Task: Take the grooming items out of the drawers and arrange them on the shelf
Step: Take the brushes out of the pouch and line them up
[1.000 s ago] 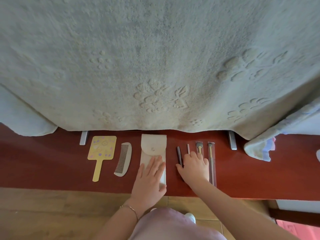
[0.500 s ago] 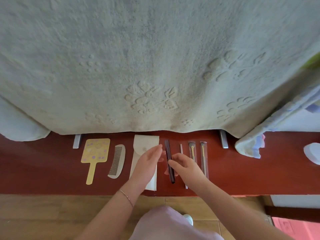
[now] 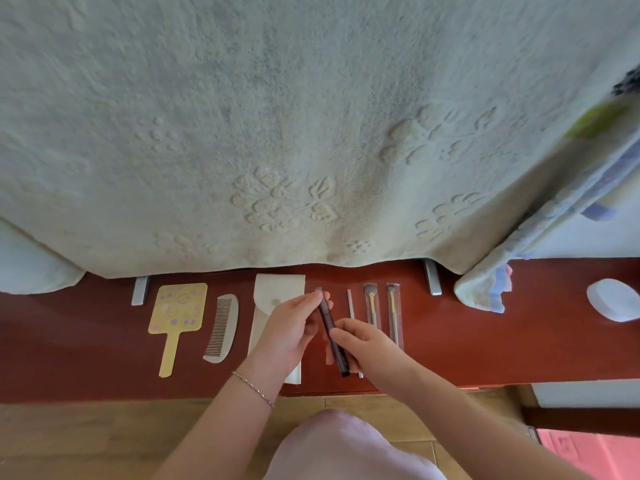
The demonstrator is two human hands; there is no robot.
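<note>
Below a draped blanket [image 3: 277, 133], on a red shelf [image 3: 86, 341] lined with pouch [image 3: 273, 296], hand mirror [image 3: 178, 313], comb [image 3: 221, 327] and brushes [image 3: 372, 304], the left hand [image 3: 289, 336] and right hand [image 3: 369, 348] pinch a dark stick [image 3: 327, 318] just above it.

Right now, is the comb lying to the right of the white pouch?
No: the comb lies left of the white pouch, between it and the yellow hand mirror.
</note>
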